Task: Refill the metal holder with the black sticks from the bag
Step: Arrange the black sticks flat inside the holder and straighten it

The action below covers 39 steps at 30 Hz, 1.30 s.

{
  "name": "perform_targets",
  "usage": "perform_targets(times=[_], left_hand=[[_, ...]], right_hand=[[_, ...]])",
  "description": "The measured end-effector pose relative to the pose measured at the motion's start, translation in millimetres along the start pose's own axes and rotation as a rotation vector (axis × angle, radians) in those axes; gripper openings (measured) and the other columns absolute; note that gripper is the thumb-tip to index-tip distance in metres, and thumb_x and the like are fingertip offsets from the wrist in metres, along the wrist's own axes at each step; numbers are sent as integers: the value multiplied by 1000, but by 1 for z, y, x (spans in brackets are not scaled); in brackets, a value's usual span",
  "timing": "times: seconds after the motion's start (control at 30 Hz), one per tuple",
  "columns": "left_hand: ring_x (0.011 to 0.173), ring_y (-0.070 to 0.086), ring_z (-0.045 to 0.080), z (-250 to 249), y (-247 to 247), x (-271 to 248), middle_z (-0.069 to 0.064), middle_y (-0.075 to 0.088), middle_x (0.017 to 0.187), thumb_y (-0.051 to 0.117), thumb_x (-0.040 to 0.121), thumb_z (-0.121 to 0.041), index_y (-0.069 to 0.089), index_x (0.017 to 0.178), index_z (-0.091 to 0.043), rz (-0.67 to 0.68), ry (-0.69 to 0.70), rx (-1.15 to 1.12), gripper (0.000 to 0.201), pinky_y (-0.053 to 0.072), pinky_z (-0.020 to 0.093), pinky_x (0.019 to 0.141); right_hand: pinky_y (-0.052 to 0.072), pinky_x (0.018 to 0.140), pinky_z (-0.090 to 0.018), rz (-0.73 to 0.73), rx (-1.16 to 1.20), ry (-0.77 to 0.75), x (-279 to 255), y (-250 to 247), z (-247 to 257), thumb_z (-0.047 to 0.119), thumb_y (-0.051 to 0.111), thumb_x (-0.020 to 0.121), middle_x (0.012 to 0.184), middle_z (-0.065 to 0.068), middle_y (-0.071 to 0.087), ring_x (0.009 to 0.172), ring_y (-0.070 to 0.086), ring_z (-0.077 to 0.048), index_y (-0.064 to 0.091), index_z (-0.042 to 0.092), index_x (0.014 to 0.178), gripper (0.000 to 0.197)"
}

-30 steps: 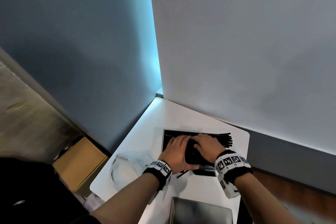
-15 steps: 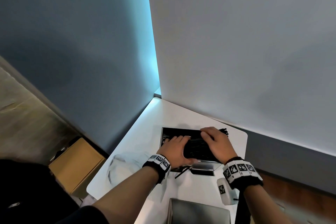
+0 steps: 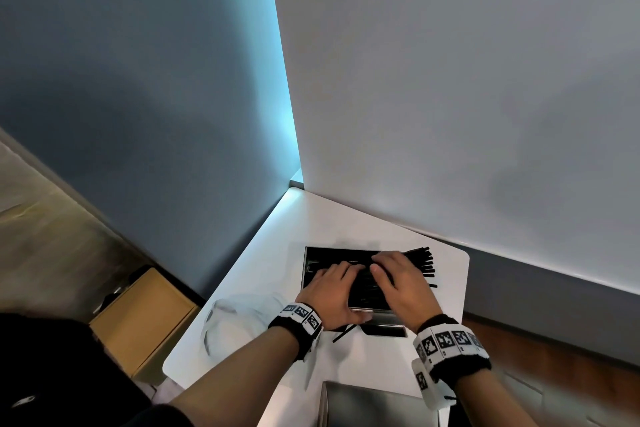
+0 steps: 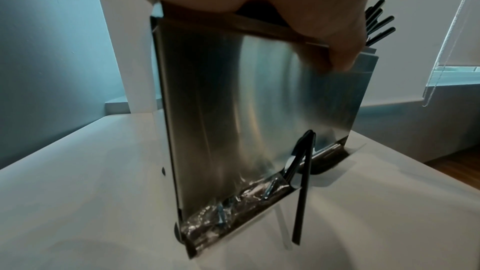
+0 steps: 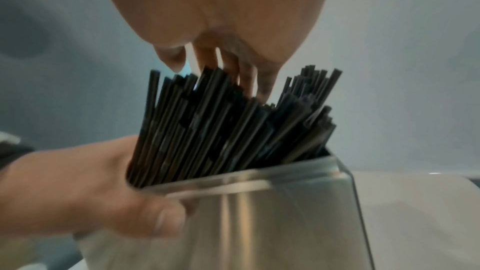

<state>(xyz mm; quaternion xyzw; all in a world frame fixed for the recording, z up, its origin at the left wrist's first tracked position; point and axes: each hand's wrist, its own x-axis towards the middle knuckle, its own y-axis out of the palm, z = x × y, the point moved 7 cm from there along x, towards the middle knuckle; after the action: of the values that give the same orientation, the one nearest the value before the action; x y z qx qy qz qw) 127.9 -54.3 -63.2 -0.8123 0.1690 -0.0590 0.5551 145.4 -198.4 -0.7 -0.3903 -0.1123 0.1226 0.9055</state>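
Note:
The metal holder stands on the white table, with a mass of black sticks poking out of its open top toward the right. My left hand grips the top left of the holder, its thumb hooked over the front rim. My right hand lies over the sticks, straight fingertips touching them. One loose stick leans out of the holder's bottom tray onto the table. The clear bag lies crumpled to the left.
Two walls close off the table's far corner. A flat metal piece lies at the near edge under my right wrist. A cardboard box sits on the floor to the left. A crinkled clear wrapper fills the holder's bottom tray.
My right hand has moved from the near side of the holder outward, onto the sticks toward their protruding ends. The left hand has stayed on the holder.

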Motion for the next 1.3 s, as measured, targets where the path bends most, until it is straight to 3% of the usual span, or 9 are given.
perform_targets(times=[0.1, 0.17, 0.23, 0.33, 0.5, 0.77, 1.03, 1.2, 1.3], left_hand=[[123, 45, 18, 1, 2, -4, -7, 43, 133, 64, 71, -75, 30, 148, -32, -3, 1, 30, 94, 37, 43, 110], [123, 44, 18, 1, 3, -7, -8, 43, 132, 63, 72, -74, 31, 147, -32, -5, 7, 41, 92, 36, 42, 110], [123, 44, 18, -1, 5, -10, -8, 43, 131, 63, 73, -74, 32, 146, -32, -7, 13, 45, 90, 36, 42, 110], [121, 44, 17, -2, 6, -14, -8, 44, 129, 61, 73, -75, 34, 144, -32, -23, 13, 43, 88, 36, 42, 109], [120, 45, 17, -4, 5, -16, -7, 45, 127, 63, 73, -72, 36, 143, -30, -43, 19, 43, 86, 38, 40, 106], [121, 44, 18, -6, 4, -18, -5, 42, 131, 65, 72, -70, 39, 142, -27, -69, 45, 18, 86, 40, 40, 106], [126, 44, 16, 2, -5, -13, -6, 33, 139, 75, 64, -70, 40, 140, -21, -153, -8, -169, 96, 43, 35, 109], [140, 33, 13, 3, -7, -11, -7, 26, 153, 77, 64, -67, 27, 151, -23, -136, -31, -212, 110, 32, 32, 119], [145, 29, 13, 5, -4, -7, -7, 28, 158, 74, 65, -69, 21, 155, -26, -100, -37, -226, 113, 27, 34, 122]], right_hand=[[42, 94, -31, -235, -56, 33, 7, -39, -2, 23, 58, 93, 108, 0, 58, 105, 53, -19, 67, 11, 106, 20], [44, 94, -34, -274, -123, 165, 14, -55, -21, 17, 62, 90, 112, -5, 58, 107, 54, -24, 68, 10, 107, 20], [48, 90, -37, -156, -162, 345, 19, -57, -45, 26, 62, 89, 115, -7, 60, 105, 58, -28, 67, 12, 110, 26], [49, 77, -34, 20, -219, 463, 17, -51, -53, 35, 61, 88, 95, -6, 69, 91, 62, -28, 67, 18, 90, 19], [48, 77, -35, 36, -200, 336, 15, -34, -28, 35, 56, 92, 90, -5, 71, 91, 63, -27, 69, 16, 88, 23], [47, 90, -38, 95, -58, 418, 14, -17, -28, 55, 48, 94, 101, -5, 73, 103, 61, -30, 69, 24, 103, 39], [49, 81, -37, 83, -61, 354, 9, -12, -32, 32, 51, 97, 95, -6, 70, 93, 62, -28, 63, 22, 101, 16], [49, 80, -37, 67, -49, 252, 9, -17, -26, 28, 53, 98, 90, -5, 71, 87, 64, -26, 66, 19, 98, 16], [46, 76, -30, 54, -21, 177, 12, -24, -17, 24, 54, 98, 85, 0, 71, 81, 63, -20, 67, 18, 94, 16]])
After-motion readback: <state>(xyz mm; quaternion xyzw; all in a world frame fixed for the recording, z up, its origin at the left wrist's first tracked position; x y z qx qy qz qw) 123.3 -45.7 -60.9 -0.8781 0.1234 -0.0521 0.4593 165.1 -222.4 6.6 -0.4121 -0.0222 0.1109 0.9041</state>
